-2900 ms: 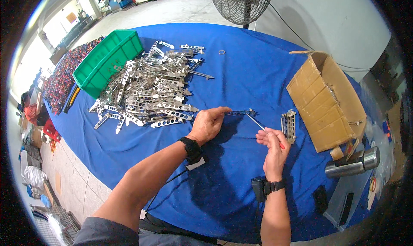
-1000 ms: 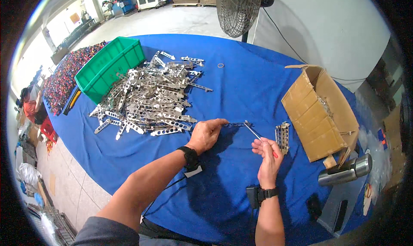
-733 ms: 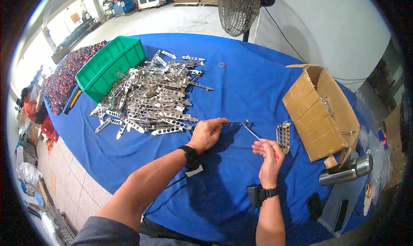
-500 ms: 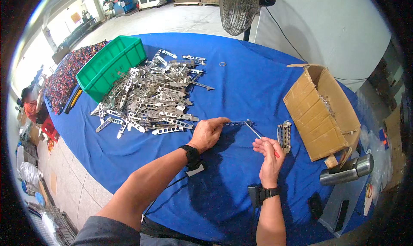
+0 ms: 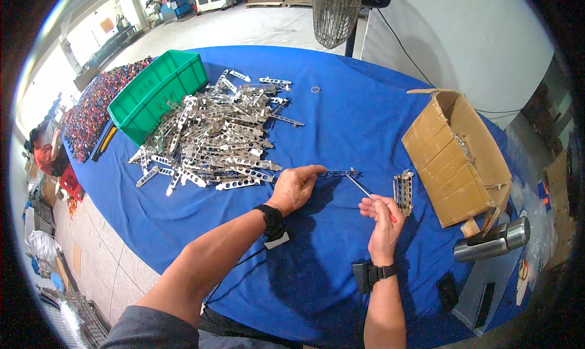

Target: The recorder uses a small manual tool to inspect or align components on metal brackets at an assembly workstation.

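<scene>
My left hand (image 5: 294, 188) is closed on the left end of a perforated metal strip (image 5: 337, 173), fingertips pinching it. In my right hand (image 5: 382, 221) is a thin tool with a metal shaft (image 5: 359, 185) and a red handle, probably a small file or screwdriver. Its tip meets the right end of the strip. A small stack of similar metal strips (image 5: 403, 192) lies just beyond my right hand. To the left spreads a large heap of perforated metal strips (image 5: 225, 129). Both wrists wear black straps with small devices.
A green crate (image 5: 159, 93) tilts against the heap, with a mass of small dark and red pieces (image 5: 103, 105) beyond. At right stand an open cardboard box (image 5: 448, 160) and a steel flask (image 5: 492, 240). A ring (image 5: 315, 90) lies on the blue cloth (image 5: 347, 117). A fan (image 5: 337, 14) stands behind.
The tool's shaft has shifted very slightly against the strip's right end. Both hands stay in nearly the same place.
</scene>
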{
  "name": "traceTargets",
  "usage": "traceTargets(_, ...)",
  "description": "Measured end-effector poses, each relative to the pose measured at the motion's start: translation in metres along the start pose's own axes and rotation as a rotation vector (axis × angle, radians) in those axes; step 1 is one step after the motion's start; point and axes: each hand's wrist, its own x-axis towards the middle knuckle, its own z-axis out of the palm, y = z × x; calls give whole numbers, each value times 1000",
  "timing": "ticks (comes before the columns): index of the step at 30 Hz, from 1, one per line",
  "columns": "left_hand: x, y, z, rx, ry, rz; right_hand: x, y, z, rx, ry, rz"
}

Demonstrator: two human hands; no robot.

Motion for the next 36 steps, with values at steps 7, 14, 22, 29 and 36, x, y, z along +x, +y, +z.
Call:
traceTargets(7, 1, 5, -3, 25, -36, -38, 0, -1, 2, -29, 13, -50)
traceTargets(14, -1, -6, 3, 5, 0, 0, -1, -5, 6, 58, 23, 3)
traceTargets(22, 0, -3, 2, 5, -3, -3, 0, 0, -1, 13, -13, 13)
traceTargets(29, 0, 2, -1, 17, -28, -54, 0, -2, 3, 22, 15, -14)
traceTargets(36, 1, 10, -6, 37, -93, -150, -1, -1, 0, 13, 27, -1)
